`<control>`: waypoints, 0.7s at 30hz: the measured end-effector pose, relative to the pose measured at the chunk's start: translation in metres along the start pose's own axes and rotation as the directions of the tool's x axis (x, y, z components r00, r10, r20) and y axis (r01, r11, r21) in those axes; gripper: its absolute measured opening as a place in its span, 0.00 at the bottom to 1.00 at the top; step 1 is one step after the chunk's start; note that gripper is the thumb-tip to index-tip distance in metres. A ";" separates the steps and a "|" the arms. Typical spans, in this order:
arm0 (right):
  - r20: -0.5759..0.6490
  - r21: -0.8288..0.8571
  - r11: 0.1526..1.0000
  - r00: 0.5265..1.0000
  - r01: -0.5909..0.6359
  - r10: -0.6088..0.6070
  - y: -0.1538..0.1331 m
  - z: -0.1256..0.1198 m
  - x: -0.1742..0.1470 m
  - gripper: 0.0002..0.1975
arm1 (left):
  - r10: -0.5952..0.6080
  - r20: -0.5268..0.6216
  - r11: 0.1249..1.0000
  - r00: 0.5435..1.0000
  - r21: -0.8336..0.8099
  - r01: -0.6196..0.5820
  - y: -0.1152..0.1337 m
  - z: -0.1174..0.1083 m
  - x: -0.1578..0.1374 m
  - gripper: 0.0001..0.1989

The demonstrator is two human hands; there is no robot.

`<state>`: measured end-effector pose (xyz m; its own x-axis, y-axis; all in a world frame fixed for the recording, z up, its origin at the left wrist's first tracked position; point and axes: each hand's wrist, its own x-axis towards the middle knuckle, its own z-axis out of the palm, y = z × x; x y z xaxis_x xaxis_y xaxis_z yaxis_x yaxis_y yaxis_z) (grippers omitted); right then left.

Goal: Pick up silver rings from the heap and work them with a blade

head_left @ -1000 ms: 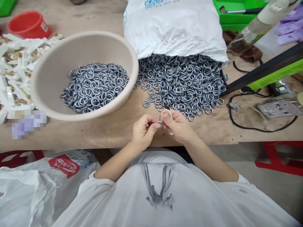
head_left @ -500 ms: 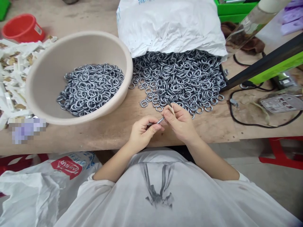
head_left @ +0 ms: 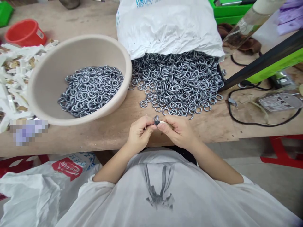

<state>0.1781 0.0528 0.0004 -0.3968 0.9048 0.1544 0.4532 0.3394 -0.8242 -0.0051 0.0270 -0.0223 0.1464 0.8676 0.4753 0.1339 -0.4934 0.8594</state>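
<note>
My left hand [head_left: 139, 132] is closed in a pinch on a grey ring [head_left: 156, 118], whose upper arc shows above the fingertips. Pinched in my right hand [head_left: 180, 130] is a small pale piece with a dark tip [head_left: 157, 123]; its kind cannot be made out. The tip touches or overlaps the ring between both sets of fingertips. Just beyond the hands, a heap of similar grey rings [head_left: 177, 82] spills from under a white sack [head_left: 168, 28]. On the left, a beige basin [head_left: 47, 78] holds many more rings.
White strips [head_left: 11, 78] are piled at the left by a red tub [head_left: 26, 33]. A black and green bar [head_left: 265, 63] slants in from the right, near a black cable [head_left: 233, 116] and a clear packet [head_left: 279, 102]. The table's front edge runs close to my body.
My right hand has come left and down, bringing the dark tip against the ring at the left fingertips. The left hand stays nearly in place. The view has shifted slightly.
</note>
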 end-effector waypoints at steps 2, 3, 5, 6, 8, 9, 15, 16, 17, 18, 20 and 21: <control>-0.091 0.040 0.995 0.991 -0.092 0.095 0.010 0.002 0.006 0.27 | 0.055 0.044 0.998 0.998 -0.043 -0.053 0.003 0.001 0.000 0.04; -0.133 0.090 0.988 0.982 -0.125 0.137 0.014 0.003 0.009 0.28 | 0.067 0.068 0.996 0.995 -0.057 -0.063 0.004 0.001 -0.001 0.04; -0.141 0.248 0.961 0.977 -0.122 0.161 0.016 0.006 0.012 0.27 | 0.019 0.096 0.999 0.995 -0.049 -0.015 0.007 0.000 -0.001 0.07; -0.113 0.338 0.936 0.983 -0.099 0.144 0.015 0.007 0.013 0.26 | -0.035 0.096 0.999 0.995 -0.034 0.039 0.008 0.000 -0.001 0.08; -0.053 0.464 0.885 0.995 -0.051 0.085 0.007 0.010 0.011 0.22 | -0.159 0.085 0.986 0.984 -0.031 0.162 0.009 -0.001 -0.002 0.10; -0.034 0.490 0.871 0.997 -0.039 0.064 0.003 0.011 0.010 0.21 | -0.220 0.082 0.973 0.972 -0.056 0.224 0.009 -0.001 -0.003 0.10; 0.009 0.489 0.870 0.998 -0.063 0.067 -0.012 0.023 0.006 0.15 | -0.513 0.127 0.699 0.849 -0.513 0.499 0.005 0.006 -0.006 0.22; 0.059 0.510 0.856 0.996 -0.085 0.064 -0.011 0.024 0.007 0.14 | -0.538 0.164 0.637 0.827 -0.563 0.526 0.005 0.007 -0.005 0.23; 0.097 0.505 0.857 0.993 -0.103 0.062 -0.009 0.025 0.008 0.13 | -0.564 0.193 0.583 0.803 -0.596 0.552 0.005 0.008 -0.004 0.23; 0.109 0.474 0.874 0.992 -0.108 0.064 -0.006 0.024 0.010 0.11 | -0.593 0.209 0.536 0.778 -0.618 0.575 0.005 0.009 -0.002 0.22; 0.024 0.344 0.935 0.996 -0.085 0.082 0.004 0.016 0.017 0.08 | -0.648 0.202 0.468 0.734 -0.654 0.594 0.007 0.009 0.001 0.20; -0.063 0.228 0.970 0.993 -0.081 0.097 0.011 0.009 0.021 0.05 | -0.670 0.193 0.442 0.717 -0.672 0.594 0.008 0.008 0.003 0.18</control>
<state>0.1675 0.0729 -0.0108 -0.2997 0.9480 0.1074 0.2896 0.1977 -0.9365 0.0037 0.0253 -0.0156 0.2048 0.9404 -0.2714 -0.5121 0.3392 0.7891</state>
